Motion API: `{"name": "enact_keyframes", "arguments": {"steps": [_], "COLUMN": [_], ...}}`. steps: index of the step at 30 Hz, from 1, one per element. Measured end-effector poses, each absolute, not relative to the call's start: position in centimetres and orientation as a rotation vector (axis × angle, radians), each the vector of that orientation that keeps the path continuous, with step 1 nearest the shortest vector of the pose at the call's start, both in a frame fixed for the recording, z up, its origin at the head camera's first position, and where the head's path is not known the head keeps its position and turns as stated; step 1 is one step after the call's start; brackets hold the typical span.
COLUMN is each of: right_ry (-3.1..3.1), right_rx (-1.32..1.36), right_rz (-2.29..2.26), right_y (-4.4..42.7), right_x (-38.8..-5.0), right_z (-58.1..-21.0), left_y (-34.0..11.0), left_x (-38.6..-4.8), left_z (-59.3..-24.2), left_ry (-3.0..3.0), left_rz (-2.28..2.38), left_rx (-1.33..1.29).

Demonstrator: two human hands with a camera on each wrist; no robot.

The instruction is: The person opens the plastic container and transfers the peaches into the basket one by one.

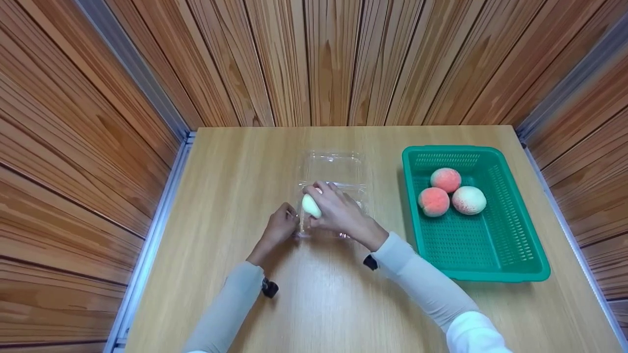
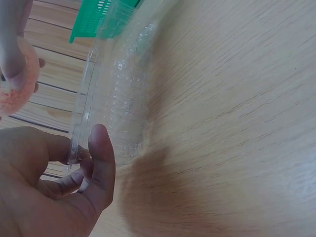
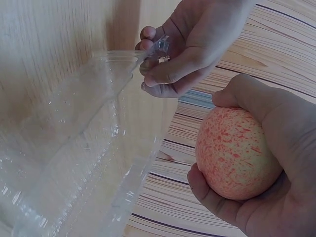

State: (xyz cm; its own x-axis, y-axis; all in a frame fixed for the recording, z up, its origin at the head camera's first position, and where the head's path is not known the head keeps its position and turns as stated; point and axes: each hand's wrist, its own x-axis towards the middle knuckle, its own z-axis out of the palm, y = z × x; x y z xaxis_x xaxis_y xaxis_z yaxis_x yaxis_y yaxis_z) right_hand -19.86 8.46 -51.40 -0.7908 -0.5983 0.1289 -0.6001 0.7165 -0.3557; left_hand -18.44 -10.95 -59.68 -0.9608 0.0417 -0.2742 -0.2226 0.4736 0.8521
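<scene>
A pale peach speckled with red [image 3: 239,153] is gripped in my right hand [image 1: 338,211], thumb and fingers curled round it. That hand hovers over a clear plastic clamshell box [image 1: 333,169], which lies on the table with its lid folded back. At the box's near left edge, my left hand [image 1: 282,224] pinches the rim between thumb and fingers, as the left wrist view shows. The box's walls [image 2: 118,89] look bare in the left wrist view. From the head, my right hand hides much of the box's near half.
To the right stands a green perforated basket [image 1: 490,267] holding two pinkish-red peaches [image 1: 445,180] and a whitish one [image 1: 469,200]. Wood-plank walls [image 1: 333,63] rise behind the table [image 1: 230,162] and along both sides.
</scene>
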Motion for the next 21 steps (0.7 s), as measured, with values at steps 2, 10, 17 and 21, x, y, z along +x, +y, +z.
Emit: {"name": "enact_keyframes", "arguments": {"steps": [2,10,17,21], "right_ry": [-2.906,-2.816,-2.841,-2.857], "right_rx": [1.011,1.055,1.041,1.024], "right_rz": [0.596,0.562,0.565,0.571], "right_y": [8.5,9.0,9.4,9.8], "right_x": [-19.9,-19.7,-19.8,-19.9], "right_z": [-51.3,-50.9,-50.5,-50.4], "left_y": [-11.0,-10.9,-10.9,-10.9], "left_x": [-18.4,-18.5,-18.4,-18.4], "left_z": [-59.7,-59.7,-59.7,-59.7], "left_ry": [2.479,2.47,2.477,2.472], "left_rz": [1.482,1.492,1.489,1.487], "left_rx": [-0.149,-0.149,-0.15,-0.16]}}
